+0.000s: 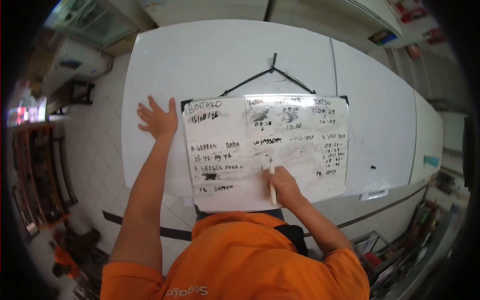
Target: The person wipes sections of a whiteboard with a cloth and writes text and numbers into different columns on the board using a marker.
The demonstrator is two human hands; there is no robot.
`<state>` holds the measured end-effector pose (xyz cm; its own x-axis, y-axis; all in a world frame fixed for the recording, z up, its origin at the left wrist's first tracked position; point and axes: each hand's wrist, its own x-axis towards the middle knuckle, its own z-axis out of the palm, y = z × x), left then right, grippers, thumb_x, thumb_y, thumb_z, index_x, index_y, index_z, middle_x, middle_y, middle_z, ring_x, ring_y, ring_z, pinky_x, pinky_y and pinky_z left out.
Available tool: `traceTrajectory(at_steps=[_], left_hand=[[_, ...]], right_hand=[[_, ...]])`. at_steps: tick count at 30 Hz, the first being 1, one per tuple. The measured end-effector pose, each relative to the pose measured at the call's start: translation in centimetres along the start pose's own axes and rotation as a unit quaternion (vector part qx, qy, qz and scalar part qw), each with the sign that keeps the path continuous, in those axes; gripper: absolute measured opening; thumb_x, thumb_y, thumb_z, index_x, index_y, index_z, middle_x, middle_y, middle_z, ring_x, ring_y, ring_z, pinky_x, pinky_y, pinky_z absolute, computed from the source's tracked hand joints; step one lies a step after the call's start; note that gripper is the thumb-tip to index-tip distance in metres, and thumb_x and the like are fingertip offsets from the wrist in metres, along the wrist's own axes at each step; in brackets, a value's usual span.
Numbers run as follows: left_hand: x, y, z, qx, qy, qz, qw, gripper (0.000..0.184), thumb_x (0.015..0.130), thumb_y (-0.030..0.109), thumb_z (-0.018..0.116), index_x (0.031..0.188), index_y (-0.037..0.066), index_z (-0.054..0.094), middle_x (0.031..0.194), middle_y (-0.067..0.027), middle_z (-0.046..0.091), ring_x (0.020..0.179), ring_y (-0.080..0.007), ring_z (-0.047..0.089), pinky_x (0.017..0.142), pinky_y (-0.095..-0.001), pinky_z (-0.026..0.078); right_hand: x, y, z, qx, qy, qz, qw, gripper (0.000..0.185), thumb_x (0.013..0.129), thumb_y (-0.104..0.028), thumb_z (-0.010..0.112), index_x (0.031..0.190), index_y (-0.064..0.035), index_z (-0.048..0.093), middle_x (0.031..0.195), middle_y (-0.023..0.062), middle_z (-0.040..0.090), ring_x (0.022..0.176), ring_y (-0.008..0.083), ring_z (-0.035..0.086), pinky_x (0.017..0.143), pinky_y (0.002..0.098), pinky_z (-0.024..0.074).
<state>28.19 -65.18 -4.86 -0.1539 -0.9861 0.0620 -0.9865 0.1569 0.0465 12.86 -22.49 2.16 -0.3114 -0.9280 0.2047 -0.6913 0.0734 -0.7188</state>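
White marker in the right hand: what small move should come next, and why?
Probably set the tip of the white marker beside the short dash on the whiteboard and write a time: the right hand holds it near that dash, where no clear times show, while the heading A. SPICY DADA has times beneath.

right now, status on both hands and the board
Left hand spread on table beside board. Right hand gripping marker over board. Cord beyond board's top edge, clear of both hands.

Strong fisheye distortion, blackened corners
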Motion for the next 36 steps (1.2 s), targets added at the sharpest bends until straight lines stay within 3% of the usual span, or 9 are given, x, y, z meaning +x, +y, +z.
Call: traceTrajectory(at_steps=[2, 3, 5, 12, 21, 24, 31, 35, 36], left_hand=[[-0.1, -0.1, 0.0, -0.001, 0.001, 0.0, 1.0, 0.094, 0.101, 0.075, 0.049, 0.171, 0.015, 0.028, 0.176, -0.027, 0.017, 0.164, -0.0453, 0.011, 0.121, -0.0776, 0.016], [0.0, -0.1, -0.1, -0.002, -0.001, 0.002, 1.0, 0.095, 0.101, 0.075, 0.05, 0.171, 0.014, 0.027, 0.176, -0.0277, 0.017, 0.164, -0.0456, 0.011, 0.121, -0.0775, 0.016], [0.0, -0.2, -0.3, -0.003, 0.0, 0.004, 1.0, 0.095, 0.101, 0.074, 0.05, 0.171, 0.014, 0.028, 0.176, -0.0286, 0.017, 0.164, -0.0461, 0.011, 0.121, -0.0774, 0.016], [0.0, -0.1, -0.4, -0.008, 0.012, 0.008, 1.0, 0.094, 0.1, 0.075, 0.051, 0.169, 0.014, 0.031, 0.174, -0.0288, 0.02, 0.163, -0.0462, 0.013, 0.121, -0.0776, 0.017], [-0.3, 0.0, -0.8, -0.004, 0.012, 0.005, 1.0, 0.094, 0.1, 0.074, 0.052, 0.169, 0.015, 0.031, 0.174, -0.0278, 0.021, 0.163, -0.0452, 0.013, 0.121, -0.0775, 0.017], [0.1, 0.1, -0.7, -0.003, 0.012, 0.006, 1.0, 0.093, 0.101, 0.074, 0.052, 0.169, 0.015, 0.03, 0.174, -0.0274, 0.02, 0.164, -0.0448, 0.012, 0.121, -0.0775, 0.017], [0.0, 0.0, 0.0, 0.003, 0.014, 0.008, 1.0, 0.094, 0.1, 0.075, 0.051, 0.17, 0.015, 0.03, 0.175, -0.0279, 0.02, 0.164, -0.0451, 0.013, 0.121, -0.0768, 0.017], [0.1, -0.3, 0.0, 0.012, 0.006, 0.006, 1.0, 0.093, 0.101, 0.076, 0.049, 0.17, 0.017, 0.028, 0.175, -0.0262, 0.018, 0.164, -0.044, 0.012, 0.121, -0.0775, 0.016], [0.0, -0.2, 0.2, 0.012, 0.004, 0.005, 1.0, 0.093, 0.101, 0.076, 0.049, 0.171, 0.017, 0.028, 0.175, -0.0263, 0.018, 0.164, -0.044, 0.012, 0.121, -0.0776, 0.016]], right_hand=[[2.6, -0.6, -0.4, 0.029, 0.066, 0.036, 0.997, 0.027, 0.088, 0.003, 0.067, 0.113, -0.0054, 0.068, 0.088, 0.0106, 0.064, 0.077, 0.0303, 0.063, 0.067, 0.0397, 0.0522], [4.1, -0.1, 0.0, 0.065, 0.117, 0.076, 0.988, 0.036, 0.08, 0.009, 0.079, 0.111, -0.0062, 0.067, 0.093, 0.0107, 0.072, 0.071, 0.0255, 0.065, 0.064, 0.0373, 0.0542], [8.4, 0.4, -0.6, -0.058, 0.171, 0.027, 0.983, 0.03, 0.084, 0.008, 0.078, 0.109, -0.0064, 0.068, 0.091, 0.0115, 0.071, 0.071, 0.0266, 0.064, 0.064, 0.0369, 0.0537], [13.0, 2.8, 0.3, -0.11, 0.004, 0.017, 0.994, 0.032, 0.082, 0.008, 0.069, 0.11, -0.006, 0.066, 0.085, 0.0138, 0.065, 0.091, 0.0346, 0.062, 0.076, 0.0462, 0.0537], [14.1, 2.5, 1.5, -0.116, 0.015, 0.063, 0.991, 0.016, 0.087, 0.003, 0.066, 0.101, -0.003, 0.063, 0.084, 0.0164, 0.066, 0.084, 0.0352, 0.064, 0.071, 0.0441, 0.0525], [14.1, 2.4, 0.7, -0.125, -0.01, 0.082, 0.989, 0.022, 0.086, 0.005, 0.064, 0.106, -0.0035, 0.063, 0.082, 0.0166, 0.064, 0.088, 0.0375, 0.062, 0.075, 0.0474, 0.0526], [12.9, -1.2, -2.0, -0.024, -0.048, 0.097, 0.994, 0.015, 0.087, 0.0, 0.068, 0.101, -0.0049, 0.065, 0.081, 0.0134, 0.064, 0.086, 0.0372, 0.066, 0.076, 0.0474, 0.0533], [10.0, -3.5, -5.1, 0.173, -0.048, 0.143, 0.973, 0.021, 0.093, -0.009, 0.074, 0.114, -0.0076, 0.071, 0.082, 0.0101, 0.068, 0.075, 0.0272, 0.068, 0.071, 0.041, 0.0532], [10.0, -2.9, -5.4, 0.215, -0.027, 0.191, 0.957, 0.022, 0.097, -0.009, 0.071, 0.119, -0.0063, 0.071, 0.086, 0.01, 0.071, 0.069, 0.0193, 0.066, 0.068, 0.0349, 0.0528]])
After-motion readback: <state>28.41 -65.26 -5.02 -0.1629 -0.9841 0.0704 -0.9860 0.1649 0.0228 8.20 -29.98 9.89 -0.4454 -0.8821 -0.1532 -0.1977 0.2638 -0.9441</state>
